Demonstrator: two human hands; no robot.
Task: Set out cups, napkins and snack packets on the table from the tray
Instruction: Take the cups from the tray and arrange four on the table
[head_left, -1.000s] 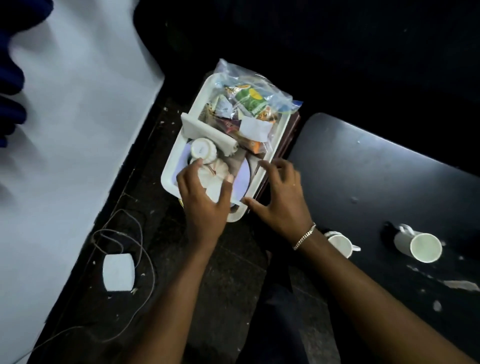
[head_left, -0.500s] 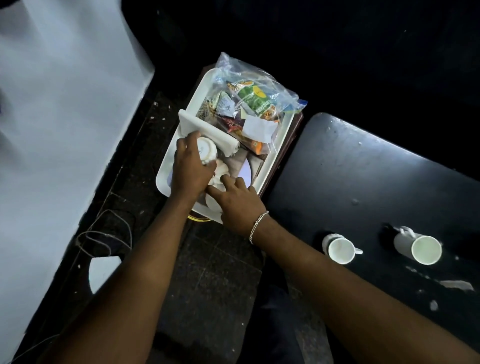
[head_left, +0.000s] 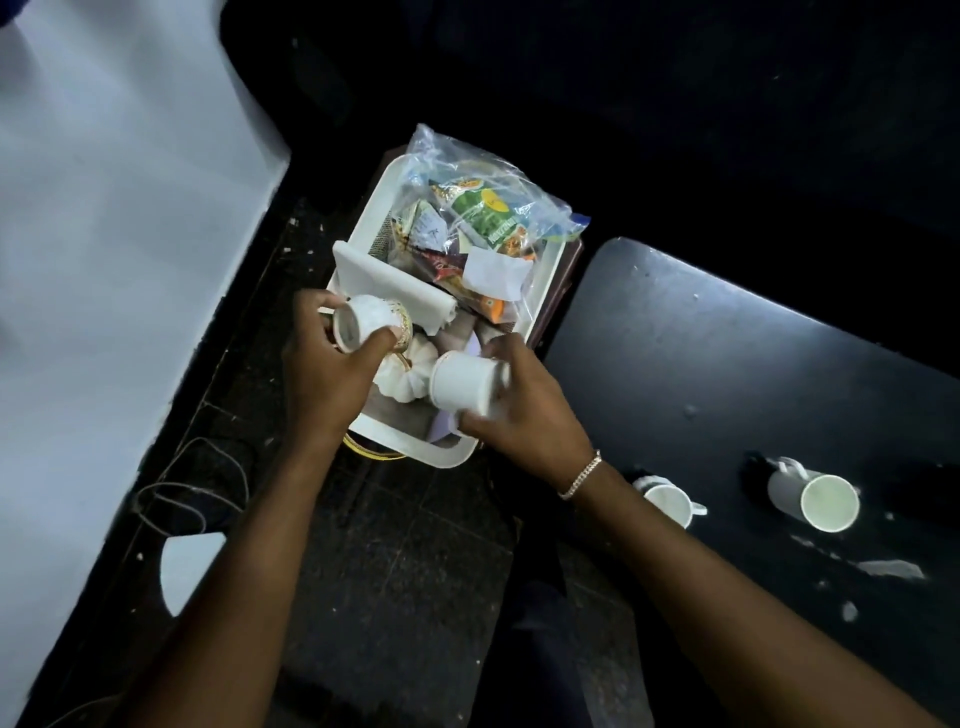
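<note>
A white tray (head_left: 363, 260) sits left of the black table (head_left: 727, 374). My left hand (head_left: 322, 374) grips a small white cup with a gold-patterned rim (head_left: 371, 322), tipped on its side above the tray's near half. My right hand (head_left: 519, 410) holds a plain white cup (head_left: 462, 384), also on its side, just above the tray's near end. Another white ribbed cup (head_left: 410, 376) lies in the tray between my hands. A clear bag of snack packets (head_left: 483, 218) fills the tray's far half, with a folded white napkin (head_left: 389, 280) across the middle. Two white mugs (head_left: 670, 501) (head_left: 815, 499) stand on the table.
A white wall or panel (head_left: 114, 234) runs along the left. Loose cables (head_left: 182, 499) and a white adapter (head_left: 189, 566) lie on the dark tiled floor below the tray. White scraps (head_left: 893, 569) dot the table's near right part.
Both hands were reaching down into the tray's near half. Each has since lifted a cup out: the left the gold-rimmed one, the right the plain white one.
</note>
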